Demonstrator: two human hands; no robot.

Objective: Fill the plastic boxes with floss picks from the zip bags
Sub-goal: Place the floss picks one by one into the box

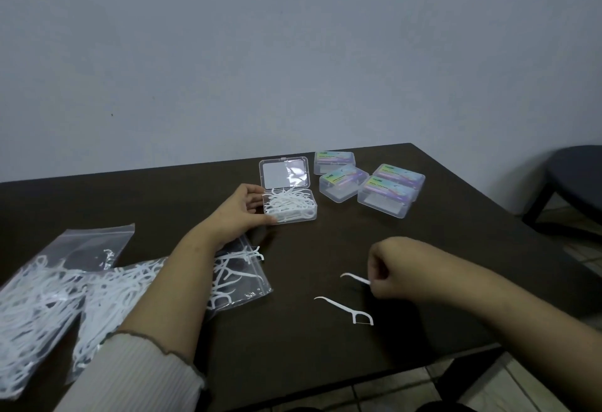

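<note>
An open clear plastic box (311, 216) sits mid-table, its lid (284, 173) standing up at the back and white floss picks (288, 204) piled inside. My left hand (242, 208) grips the box's left side, thumb at its near corner. My right hand (387, 270) pinches one white floss pick (355, 278) just above the table. A second loose floss pick (345, 310) lies on the table below it. Two zip bags of floss picks lie at the left: one under my left forearm (241, 274), one further left (42, 284).
Several closed plastic boxes (386, 195) with colourful labels stand behind and to the right of the open box. The dark table's front edge (391, 369) runs close below my right arm. A dark stool (573, 177) stands off the table's right side.
</note>
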